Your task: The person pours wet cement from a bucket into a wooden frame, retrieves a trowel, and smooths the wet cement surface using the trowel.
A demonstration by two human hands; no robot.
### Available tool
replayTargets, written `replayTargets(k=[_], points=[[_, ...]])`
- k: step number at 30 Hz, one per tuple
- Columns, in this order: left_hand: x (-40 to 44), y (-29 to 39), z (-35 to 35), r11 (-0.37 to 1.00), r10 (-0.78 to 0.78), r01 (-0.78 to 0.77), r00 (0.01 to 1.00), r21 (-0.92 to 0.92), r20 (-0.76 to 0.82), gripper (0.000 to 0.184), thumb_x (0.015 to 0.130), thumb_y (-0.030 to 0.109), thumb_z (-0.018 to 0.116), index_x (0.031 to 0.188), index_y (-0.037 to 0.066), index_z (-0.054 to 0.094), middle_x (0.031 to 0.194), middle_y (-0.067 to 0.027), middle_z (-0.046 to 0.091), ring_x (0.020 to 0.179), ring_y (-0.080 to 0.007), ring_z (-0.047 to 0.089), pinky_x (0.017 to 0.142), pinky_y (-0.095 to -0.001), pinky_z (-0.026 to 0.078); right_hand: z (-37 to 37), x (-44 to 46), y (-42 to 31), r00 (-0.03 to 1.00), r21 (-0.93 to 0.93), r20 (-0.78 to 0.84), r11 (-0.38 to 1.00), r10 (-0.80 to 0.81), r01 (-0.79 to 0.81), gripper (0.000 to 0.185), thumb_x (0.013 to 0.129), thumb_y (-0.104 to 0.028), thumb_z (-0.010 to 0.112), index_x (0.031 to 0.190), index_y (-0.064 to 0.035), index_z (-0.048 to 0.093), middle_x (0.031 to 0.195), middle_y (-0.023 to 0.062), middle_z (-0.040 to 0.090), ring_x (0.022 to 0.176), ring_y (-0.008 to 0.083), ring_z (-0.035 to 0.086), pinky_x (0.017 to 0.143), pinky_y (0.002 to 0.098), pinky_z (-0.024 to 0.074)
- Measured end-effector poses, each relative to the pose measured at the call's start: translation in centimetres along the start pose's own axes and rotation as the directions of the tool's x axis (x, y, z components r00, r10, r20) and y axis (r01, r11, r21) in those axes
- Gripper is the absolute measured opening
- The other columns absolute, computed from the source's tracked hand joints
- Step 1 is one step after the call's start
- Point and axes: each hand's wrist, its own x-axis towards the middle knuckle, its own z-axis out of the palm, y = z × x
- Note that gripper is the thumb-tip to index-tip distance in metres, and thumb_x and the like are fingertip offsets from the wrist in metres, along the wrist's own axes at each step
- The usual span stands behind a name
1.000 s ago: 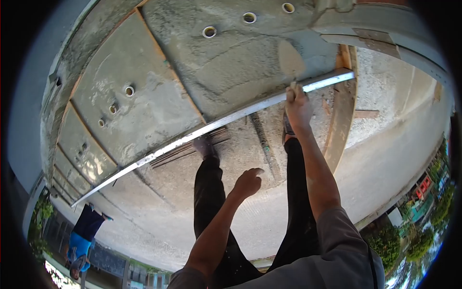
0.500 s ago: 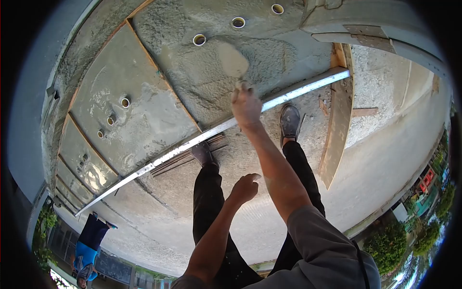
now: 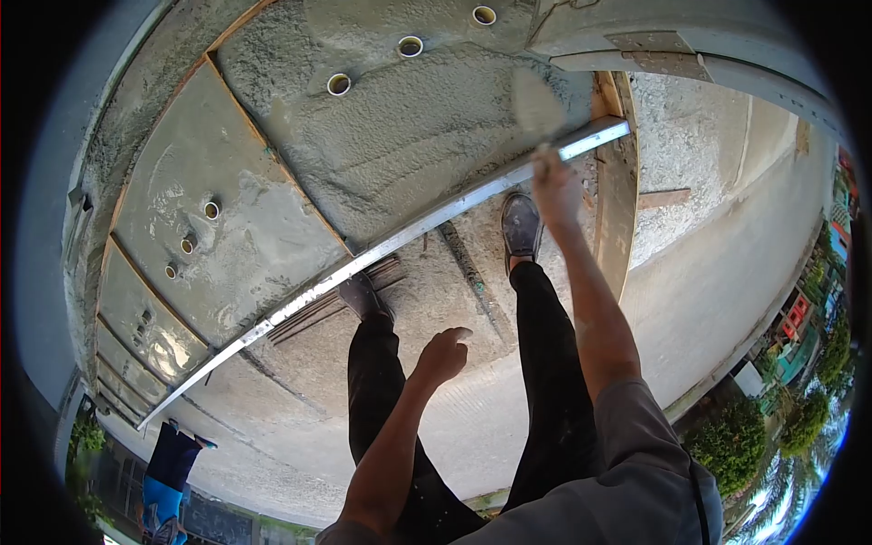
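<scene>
Right hand (image 3: 558, 189) grips a blurred trowel (image 3: 539, 103), its blade over the wet concrete (image 3: 400, 123) beside the metal bar (image 3: 436, 219), left hand (image 3: 441, 355) half curled, contents not discernible; good strokes here probably want a nearly flat blade, light even pressure and no knock against the bar.

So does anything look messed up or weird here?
Nothing clearly looks broken or spilled. The grey mix near the trowel in the right hand just looks rough and bumpy, while the panel beyond the wooden strip is smoother.
</scene>
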Motion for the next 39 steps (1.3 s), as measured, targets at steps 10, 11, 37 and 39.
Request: replayTargets(k=[10, 11, 37, 39], points=[[0.5, -0.5, 0.3, 0.999, 0.012, -0.012, 1.0, 0.048, -0.008, 0.044, 0.084, 0.009, 0.048, 0.124, 0.002, 0.066, 0.124, -0.0261, 0.065, 0.118, -0.0404, 0.061, 0.103, -0.0451, 0.046, 0.0, -2.1, 0.0, 0.955, -0.223, 0.209, 0.961, 0.21, -0.163, 0.023, 0.099, -0.034, 0.053, 0.11, -0.0153, 0.062, 0.076, 0.0212, 0.069, 0.067, 0.0413, 0.068, 0.056, 0.0528, 0.0538], [0.5, -0.3, 0.1, 0.999, 0.004, -0.004, 1.0, 0.037, 0.011, 0.044, 0.085, 0.007, 0.048, 0.125, 0.001, 0.065, 0.125, -0.0268, 0.065, 0.121, -0.04, 0.06, 0.105, -0.0446, 0.045, -0.3, -1.8, 1.0, 0.972, -0.174, 0.18, 0.977, 0.153, -0.121, 0.024, 0.096, -0.028, 0.058, 0.113, -0.0114, 0.063, 0.082, 0.0181, 0.07, 0.067, 0.0419, 0.067, 0.056, 0.051, 0.0548], [-0.1, 1.7, -7.4, 0.976, 0.099, -0.127, 0.982, -0.176, -0.163, 0.039, 0.085, 0.006, 0.05, 0.121, 0.002, 0.067, 0.117, -0.0276, 0.067, 0.111, -0.0422, 0.064, 0.097, -0.0483, 0.05, 16.0, 20.1, -33.2, 0.926, -0.097, 0.356, 0.99, 0.127, -0.099, 0.031, 0.094, -0.03, 0.052, 0.111, -0.0095, 0.069, 0.105, 0.022, 0.072, 0.1, 0.0408, 0.069, 0.088, 0.0515, 0.0551], [-0.2, 1.8, -7.5, 0.974, 0.098, -0.125, 0.984, -0.189, -0.15, 0.04, 0.086, 0.006, 0.05, 0.121, 0.002, 0.066, 0.118, -0.0276, 0.066, 0.111, -0.0422, 0.063, 0.097, -0.0484, 0.049, 14.8, 19.2, -35.3, 0.905, -0.04, 0.421, 0.998, 0.056, -0.043, 0.031, 0.094, -0.029, 0.052, 0.111, -0.0095, 0.069, 0.105, 0.0223, 0.072, 0.102, 0.0403, 0.069, 0.088, 0.0515, 0.0551]])
